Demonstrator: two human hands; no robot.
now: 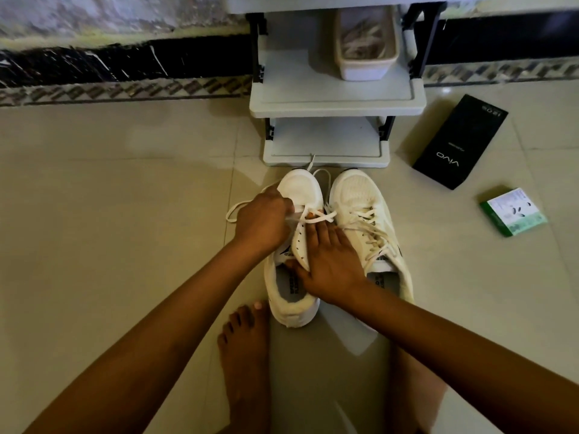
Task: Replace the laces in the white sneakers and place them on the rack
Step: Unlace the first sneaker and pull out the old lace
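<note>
Two white sneakers stand side by side on the floor, toes toward the grey rack (336, 98). The left sneaker (300, 189) has a loose white lace (319, 218) crossing only its lowest eyelets, with its ends trailing left and toward the rack. My left hand (261, 222) is pinched on that lace at the shoe's left side. My right hand (329, 261) lies flat over the tongue and eyelet row, thumb inside the collar, pressing the shoe down. The right sneaker (360, 198) is fully laced, its laces loosely bunched.
A white tub (365, 65) with laces inside sits on the rack's middle shelf. A black phone box (460, 142) and a small green-and-white box (513, 211) lie on the tiled floor to the right. My bare foot (244, 355) rests just behind the left sneaker.
</note>
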